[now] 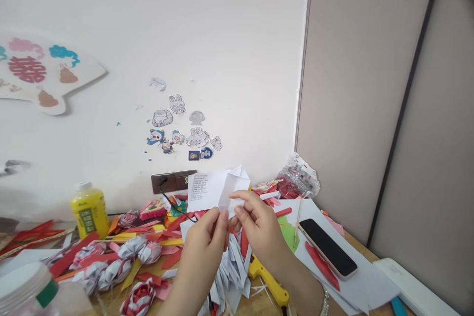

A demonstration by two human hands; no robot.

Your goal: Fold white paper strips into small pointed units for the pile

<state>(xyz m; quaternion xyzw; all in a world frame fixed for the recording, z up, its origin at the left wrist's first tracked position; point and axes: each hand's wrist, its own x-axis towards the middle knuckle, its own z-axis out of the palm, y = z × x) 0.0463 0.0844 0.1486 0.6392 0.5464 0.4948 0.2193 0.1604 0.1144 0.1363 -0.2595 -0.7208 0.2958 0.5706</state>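
Observation:
My left hand (205, 237) pinches the lower edge of a folded piece of white paper (230, 187) between thumb and fingers. My right hand (261, 222) grips the same paper from the right, its index finger lying across the front and its thumb near the lower corner. The paper shows crease lines and a pointed top. Behind it stands a white sheet with small handwriting (200, 190). Below my hands lies a bundle of folded white paper strips (232, 269), with a yellow glue gun (272, 284) just to its right.
Red, orange and yellow paper scraps (170, 242) and crumpled paper flowers (114, 269) cover the left side. A yellow bottle (89, 212) and a lidded jar (25, 286) stand there. Rightward, a phone (328, 247) rests on white sheets (370, 286). A power strip (174, 181) is against the wall.

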